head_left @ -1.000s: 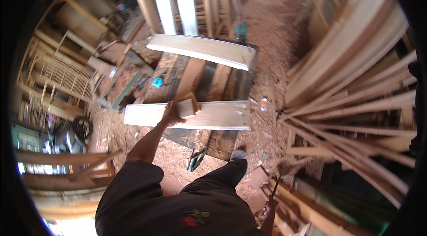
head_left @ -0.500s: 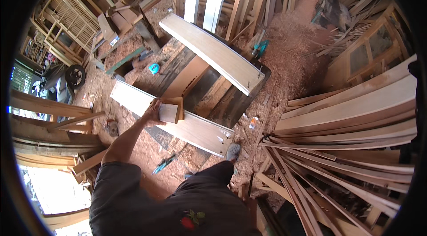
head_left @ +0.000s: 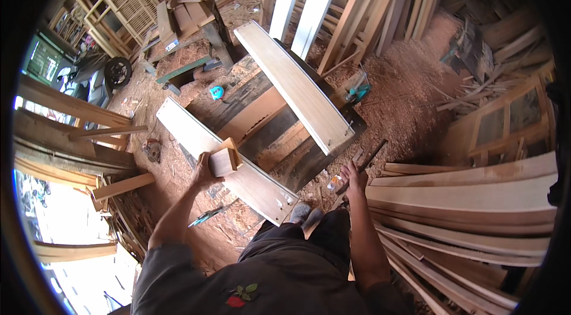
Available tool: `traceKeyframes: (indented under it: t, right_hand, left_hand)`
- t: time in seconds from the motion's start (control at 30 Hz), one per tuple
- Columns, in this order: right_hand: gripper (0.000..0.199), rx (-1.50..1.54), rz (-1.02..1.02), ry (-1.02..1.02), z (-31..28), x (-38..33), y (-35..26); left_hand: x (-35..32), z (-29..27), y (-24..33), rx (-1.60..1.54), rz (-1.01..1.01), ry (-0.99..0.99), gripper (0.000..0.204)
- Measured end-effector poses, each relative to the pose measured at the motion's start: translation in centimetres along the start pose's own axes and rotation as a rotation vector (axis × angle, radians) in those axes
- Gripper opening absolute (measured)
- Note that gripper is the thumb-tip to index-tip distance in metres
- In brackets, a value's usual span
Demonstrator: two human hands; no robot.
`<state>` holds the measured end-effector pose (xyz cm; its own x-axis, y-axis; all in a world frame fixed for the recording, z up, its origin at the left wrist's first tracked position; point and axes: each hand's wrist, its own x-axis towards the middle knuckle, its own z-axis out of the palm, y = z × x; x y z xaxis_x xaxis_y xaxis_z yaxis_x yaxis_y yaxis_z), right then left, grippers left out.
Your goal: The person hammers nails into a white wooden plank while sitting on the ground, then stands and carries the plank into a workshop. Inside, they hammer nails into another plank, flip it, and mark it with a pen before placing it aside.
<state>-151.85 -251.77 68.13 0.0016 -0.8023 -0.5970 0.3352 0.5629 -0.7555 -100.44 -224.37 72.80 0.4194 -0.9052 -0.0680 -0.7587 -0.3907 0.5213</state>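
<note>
My left hand [head_left: 204,173] is closed around a short wooden block [head_left: 222,163], which rests on the near long pale board [head_left: 260,190]. Against the block's far side stands a thin yellowish wood piece [head_left: 230,147]. Off to the right, my right hand [head_left: 355,178] grips a dark, narrow stick-like tool [head_left: 375,153] held at a slant; the grip covers part of it, so its kind is unclear. A second long pale board [head_left: 297,89] lies across the far side of the dark low worktable [head_left: 238,86].
On the worktable sits a turquoise tape measure [head_left: 216,93]. A turquoise power tool [head_left: 358,93] is near its far right corner, another turquoise tool [head_left: 205,217] on the shavings-covered floor. Stacked long planks [head_left: 464,196] crowd the right; a motorbike [head_left: 98,80] stands far left.
My right hand has come into view at the right, gripping the dark stick-like tool. My left hand stays on the block. The view has shifted, and both feet now show together.
</note>
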Motion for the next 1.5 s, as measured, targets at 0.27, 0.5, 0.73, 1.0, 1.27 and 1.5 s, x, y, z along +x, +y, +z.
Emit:
traceKeyframes:
  t: [0.27, 0.5, 0.73, 1.0, 1.27, 1.5]
  right_hand:
    - [0.068, 0.056, 0.269, -0.038, 6.6, 7.9, 0.1]
    - [0.020, 0.035, 0.413, -0.165, 5.5, 7.8, -2.3]
    - [0.027, -0.122, 0.304, -0.240, 0.9, 5.8, -5.8]
    - [0.035, -0.113, 0.409, -0.382, -3.5, 6.2, -9.0]
    - [0.022, -0.722, 0.251, -0.246, -9.6, 8.2, -17.8]
    - [0.043, -0.704, 0.044, -0.074, -8.9, 11.1, -30.0]
  left_hand:
    - [-8.5, 1.2, 6.3, -0.356, -0.261, 0.242, 0.107]
    - [-6.1, -2.1, 14.3, -0.185, -0.405, 0.236, 0.121]
    - [-2.2, -1.8, 22.5, -0.373, -0.503, 0.334, 0.110]
    - [5.2, 0.4, 24.6, -0.388, -0.506, 0.319, 0.101]
    - [24.5, -1.0, 21.9, -0.157, -0.487, 0.239, 0.107]
    - [45.3, -1.3, 18.5, 0.009, -0.519, 0.158, 0.115]
